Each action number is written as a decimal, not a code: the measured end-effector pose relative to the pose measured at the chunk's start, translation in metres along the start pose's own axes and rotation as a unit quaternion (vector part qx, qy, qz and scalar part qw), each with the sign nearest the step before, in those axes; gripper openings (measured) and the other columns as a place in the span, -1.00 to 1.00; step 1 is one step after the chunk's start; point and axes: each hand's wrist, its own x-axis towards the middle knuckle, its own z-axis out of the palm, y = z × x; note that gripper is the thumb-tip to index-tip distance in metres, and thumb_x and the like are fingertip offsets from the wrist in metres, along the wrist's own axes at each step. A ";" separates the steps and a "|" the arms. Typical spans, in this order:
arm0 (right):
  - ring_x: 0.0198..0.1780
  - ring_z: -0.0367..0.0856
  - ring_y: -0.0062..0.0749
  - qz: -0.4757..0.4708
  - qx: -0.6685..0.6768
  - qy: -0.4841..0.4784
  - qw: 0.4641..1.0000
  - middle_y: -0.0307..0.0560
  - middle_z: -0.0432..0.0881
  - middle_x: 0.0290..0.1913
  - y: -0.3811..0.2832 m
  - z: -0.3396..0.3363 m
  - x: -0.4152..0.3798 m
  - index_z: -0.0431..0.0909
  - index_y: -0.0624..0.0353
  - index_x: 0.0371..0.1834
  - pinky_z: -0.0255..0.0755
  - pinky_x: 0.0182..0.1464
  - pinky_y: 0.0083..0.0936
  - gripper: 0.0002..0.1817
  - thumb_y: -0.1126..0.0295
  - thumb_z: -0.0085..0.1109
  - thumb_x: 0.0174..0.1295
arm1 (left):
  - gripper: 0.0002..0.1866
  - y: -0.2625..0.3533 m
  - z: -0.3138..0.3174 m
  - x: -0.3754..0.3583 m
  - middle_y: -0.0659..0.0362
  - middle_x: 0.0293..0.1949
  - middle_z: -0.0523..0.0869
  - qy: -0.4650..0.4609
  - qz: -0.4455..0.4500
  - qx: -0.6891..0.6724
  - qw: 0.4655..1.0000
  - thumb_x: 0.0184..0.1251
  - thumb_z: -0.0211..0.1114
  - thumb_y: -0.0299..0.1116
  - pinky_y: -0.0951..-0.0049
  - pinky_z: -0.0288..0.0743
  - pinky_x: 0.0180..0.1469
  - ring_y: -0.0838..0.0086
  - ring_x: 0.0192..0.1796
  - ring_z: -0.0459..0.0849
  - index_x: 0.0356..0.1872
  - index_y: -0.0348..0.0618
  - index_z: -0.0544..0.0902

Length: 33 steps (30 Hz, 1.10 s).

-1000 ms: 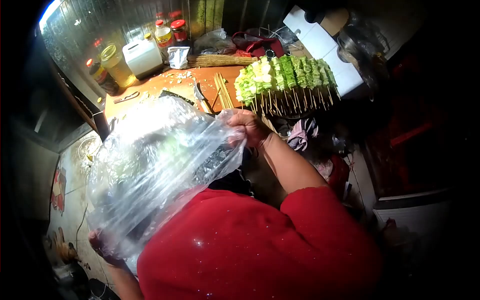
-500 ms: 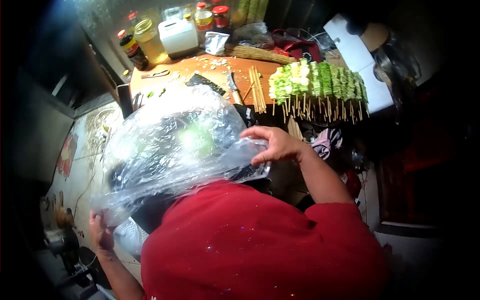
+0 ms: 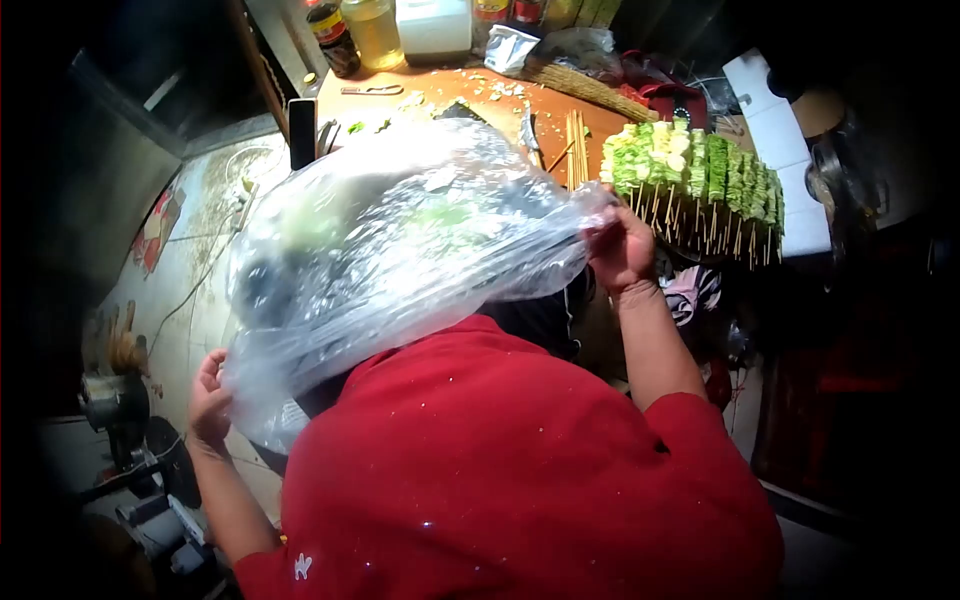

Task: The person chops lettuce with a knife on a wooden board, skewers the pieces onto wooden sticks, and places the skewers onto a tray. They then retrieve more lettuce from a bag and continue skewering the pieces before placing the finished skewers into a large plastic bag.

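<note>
A large clear plastic bag (image 3: 400,240) spreads in front of my red shirt, with blurred green shapes showing through it. My left hand (image 3: 210,400) grips the bag's lower left edge. At the bag's right corner, my right hand (image 3: 622,245) is closed on the gathered plastic. Just beyond that hand, skewered green leaves (image 3: 690,165) lie in a row with their sticks pointing toward me. Bare wooden sticks (image 3: 577,150) and a knife (image 3: 530,135) rest behind the bag.
On the orange table (image 3: 440,85) are leaf scraps, a peeler (image 3: 372,90), a dark bottle (image 3: 332,40), a yellow jar (image 3: 373,32) and a white jug (image 3: 433,30). A white foam box (image 3: 780,140) stands at right; a fan-like machine (image 3: 115,400) is at lower left.
Both hands have moved up in view, the right one also rightward, and the right hand has closed more on the plastic. The bag's edge is stretched wider. The table has shifted up and right in view.
</note>
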 end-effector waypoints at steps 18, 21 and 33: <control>-0.32 0.46 -0.73 0.026 -0.692 -0.110 0.713 -0.28 0.59 -0.42 0.001 0.052 0.002 0.60 0.21 -0.18 0.39 -0.24 -0.70 -0.79 0.30 0.22 0.25 | -0.26 0.015 0.030 0.032 0.11 -0.06 0.56 -0.002 0.152 -0.286 0.946 0.18 0.36 -0.11 0.33 0.46 0.08 0.34 0.00 0.56 0.29 -0.25 0.24; -0.58 0.38 -0.73 0.034 -0.441 -0.083 0.893 -0.26 0.59 -0.47 -0.011 0.042 0.015 0.58 0.24 -0.18 0.22 -0.56 -0.75 -0.75 0.28 0.00 0.37 | -0.19 0.032 0.046 0.032 0.09 0.00 0.53 -0.025 0.220 0.054 0.974 0.12 0.42 -0.12 0.36 0.40 0.16 0.32 0.12 0.51 0.31 -0.24 0.22; -0.65 0.16 -0.71 0.108 -0.349 -0.005 0.931 -0.39 0.29 -0.62 0.006 0.068 0.056 0.53 0.18 -0.07 0.04 -0.64 -0.73 -0.68 0.17 -0.09 0.43 | -0.58 0.027 0.097 0.107 0.33 -0.53 0.47 0.183 0.145 -0.138 0.962 0.49 -0.02 0.05 0.60 0.33 -0.48 0.60 -0.47 0.46 -0.22 -0.14 0.53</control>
